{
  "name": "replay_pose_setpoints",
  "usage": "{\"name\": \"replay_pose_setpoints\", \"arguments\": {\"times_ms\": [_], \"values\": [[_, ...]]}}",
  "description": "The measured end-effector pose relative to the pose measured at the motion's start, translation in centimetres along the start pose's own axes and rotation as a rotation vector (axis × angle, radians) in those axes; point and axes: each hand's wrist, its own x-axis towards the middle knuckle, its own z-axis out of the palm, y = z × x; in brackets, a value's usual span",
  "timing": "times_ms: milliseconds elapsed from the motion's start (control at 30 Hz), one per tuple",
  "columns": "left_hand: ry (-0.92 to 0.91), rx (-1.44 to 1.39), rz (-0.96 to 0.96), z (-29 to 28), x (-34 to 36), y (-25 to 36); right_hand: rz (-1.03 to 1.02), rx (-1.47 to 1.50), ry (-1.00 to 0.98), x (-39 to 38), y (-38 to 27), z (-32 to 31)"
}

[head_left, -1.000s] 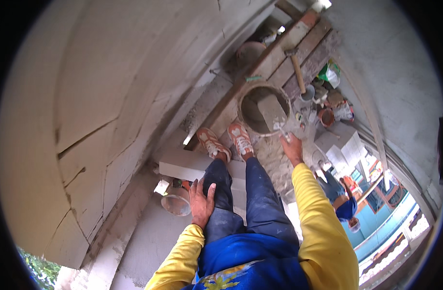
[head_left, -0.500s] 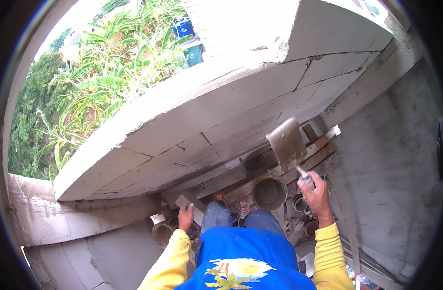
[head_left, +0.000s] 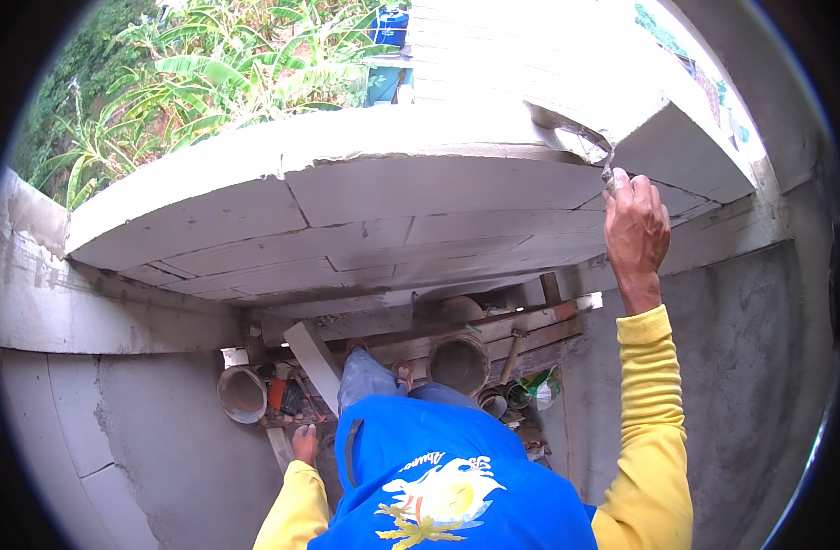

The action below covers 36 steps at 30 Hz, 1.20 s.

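My right hand [head_left: 636,227] is raised and closed around the handle of a trowel [head_left: 571,133]. The trowel's blade lies on top of the white block wall [head_left: 365,197], near a mortar joint at the right. My left hand [head_left: 304,444] hangs low by my left thigh with the fingers loosely spread and nothing in it. I wear yellow sleeves and a blue vest, and my feet stand on wooden planks [head_left: 493,330] below.
A mortar bucket [head_left: 457,362] sits on the planks by my feet, a hammer [head_left: 512,352] to its right. Another bucket [head_left: 242,394] lies at the lower left. A grey rendered wall [head_left: 741,367] rises on the right. Green plants [head_left: 218,82] grow beyond the block wall.
My right hand rose from the bucket with a loaded trowel and now sets it on the wall top. The view tilted up from my feet to the wall. My left hand stayed low.
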Motion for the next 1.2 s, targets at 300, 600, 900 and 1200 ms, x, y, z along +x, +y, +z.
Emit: {"name": "replay_pose_setpoints", "arguments": {"times_ms": [300,600,900,1200], "values": [[-0.013,-0.242,-0.172,0.0,-3.3,-1.6,-0.174,0.013,-0.018,2.4,-2.6,-1.7],[-0.035,-0.37,-0.059,0.2,-1.5,6.5,-0.324,0.064,-0.023,3.7,-9.1,-4.9],[0.031,-0.416,-0.101,-0.8,-1.5,5.3,-0.484,0.108,-0.087,5.2,-17.8,-10.0],[0.043,-0.41,-0.194,-1.2,-3.0,0.1,-0.562,0.293,-0.161,8.2,-25.6,-13.6]]}}
